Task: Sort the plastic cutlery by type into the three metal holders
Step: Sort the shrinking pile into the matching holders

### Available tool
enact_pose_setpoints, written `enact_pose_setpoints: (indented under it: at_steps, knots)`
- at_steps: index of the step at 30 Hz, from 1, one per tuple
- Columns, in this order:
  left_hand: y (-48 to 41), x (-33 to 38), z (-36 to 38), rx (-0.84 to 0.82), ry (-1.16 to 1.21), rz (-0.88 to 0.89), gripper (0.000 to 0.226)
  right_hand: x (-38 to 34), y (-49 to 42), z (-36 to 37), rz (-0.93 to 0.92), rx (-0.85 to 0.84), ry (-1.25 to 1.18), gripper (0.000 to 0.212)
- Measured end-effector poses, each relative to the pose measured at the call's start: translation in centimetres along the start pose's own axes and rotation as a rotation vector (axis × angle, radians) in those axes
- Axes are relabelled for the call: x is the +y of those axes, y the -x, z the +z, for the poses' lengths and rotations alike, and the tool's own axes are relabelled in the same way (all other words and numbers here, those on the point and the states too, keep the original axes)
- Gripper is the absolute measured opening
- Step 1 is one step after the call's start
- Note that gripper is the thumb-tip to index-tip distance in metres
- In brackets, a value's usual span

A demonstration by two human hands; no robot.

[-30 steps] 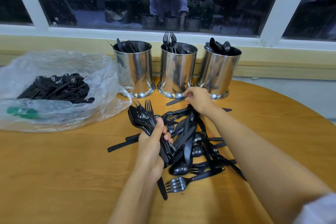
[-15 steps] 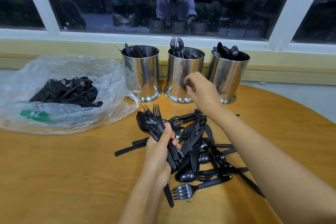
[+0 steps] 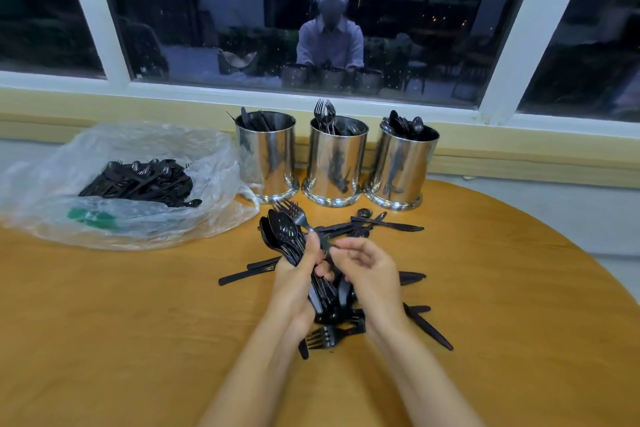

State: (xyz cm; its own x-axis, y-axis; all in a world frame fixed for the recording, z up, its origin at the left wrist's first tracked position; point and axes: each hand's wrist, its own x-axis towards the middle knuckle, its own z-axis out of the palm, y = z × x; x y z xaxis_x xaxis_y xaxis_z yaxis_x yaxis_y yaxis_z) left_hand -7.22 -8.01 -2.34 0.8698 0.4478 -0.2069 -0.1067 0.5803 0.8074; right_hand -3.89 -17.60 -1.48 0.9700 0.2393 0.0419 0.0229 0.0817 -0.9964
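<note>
Three shiny metal holders stand in a row at the table's back: the left holder (image 3: pixel 266 163) has knives, the middle holder (image 3: pixel 337 166) forks, the right holder (image 3: pixel 401 170) spoons. A pile of black plastic cutlery (image 3: pixel 381 226) lies in front of them and runs under my hands. My left hand (image 3: pixel 294 284) grips a bundle of spoons and forks (image 3: pixel 282 230), heads pointing away from me. My right hand (image 3: pixel 369 270) is against the bundle, its fingertips pinching the handle of a fork (image 3: pixel 294 211) that sticks out of it.
A crumpled clear plastic bag (image 3: pixel 194 163) holding more black cutlery (image 3: pixel 138 180) lies at the left on the round wooden table (image 3: pixel 104 322). Behind the holders run a sill and a dark window (image 3: pixel 381 28). The table edge curves off at the right.
My right hand came back from the middle holder to the bundle in my left hand and now takes a fork's handle. The left hand kept its grip on the bundle.
</note>
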Motion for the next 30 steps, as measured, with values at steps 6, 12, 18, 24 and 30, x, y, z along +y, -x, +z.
enact_pose_setpoints:
  at_steps: [6,12,18,24,30]
  knots:
    - [2.4,2.0,-0.5,0.128,-0.082,0.013,0.044,-0.7,2.9,0.2,-0.139,-0.175,0.226,0.011]
    - [3.9,3.5,-1.5,-0.051,-0.044,-0.001,0.006,-3.3,2.2,-0.8,-0.12,-0.241,0.221,0.01]
    - [6.2,5.3,-1.4,-0.424,0.05,-0.208,0.008,-6.1,-0.6,-0.2,0.128,-0.449,0.089,0.024]
    - [5.4,6.7,-1.7,-0.603,0.108,-0.353,0.021,-8.0,-1.9,1.2,0.239,-0.613,-0.073,0.034]
    - [3.2,7.4,-2.4,-0.623,0.017,-0.392,0.029,-8.4,-3.9,1.9,0.137,-0.58,0.025,0.025]
